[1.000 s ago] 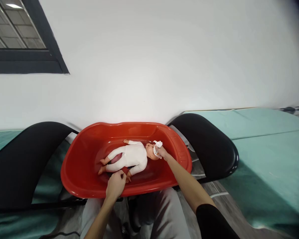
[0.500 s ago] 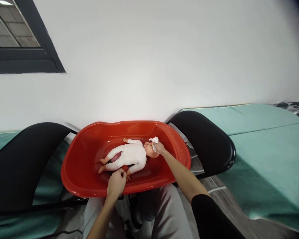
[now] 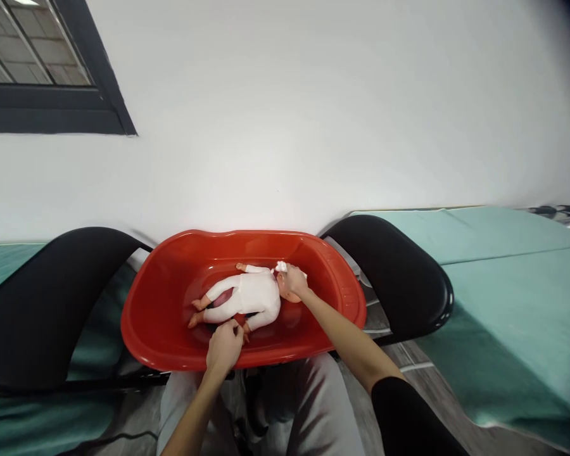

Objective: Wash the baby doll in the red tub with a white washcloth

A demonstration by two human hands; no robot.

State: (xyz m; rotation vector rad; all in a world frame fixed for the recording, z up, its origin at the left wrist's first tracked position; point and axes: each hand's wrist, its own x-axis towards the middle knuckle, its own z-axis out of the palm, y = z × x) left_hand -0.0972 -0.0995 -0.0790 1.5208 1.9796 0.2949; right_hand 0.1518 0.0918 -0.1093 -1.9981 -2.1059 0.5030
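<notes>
The doll [image 3: 259,291] lies on its back in the red tub [image 3: 240,237], head toward the ridged end. Your right hand [image 3: 294,280] is over the doll's head, its fingers clamped on a white cloth [image 3: 282,266]. Noted change: the cloth and that hand have shifted across the head, from the forehead toward the chin and far shoulder. The doll lies as it did. In my judgement, this moves your wiping contact to the lower face; the hand hides the exact area covered.

Your left hand [image 3: 227,345] is at the tub's near edge, beside the doll's near hand, in the same place as before. Its fingers are curled; I cannot tell whether they hold anything.

Outward: the tub sits between two black chairs [image 3: 399,278], with a green mat [image 3: 513,304] beyond and a white wall [image 3: 313,114] behind. Markings: you have no brand, label or writing that can be read on any item.
</notes>
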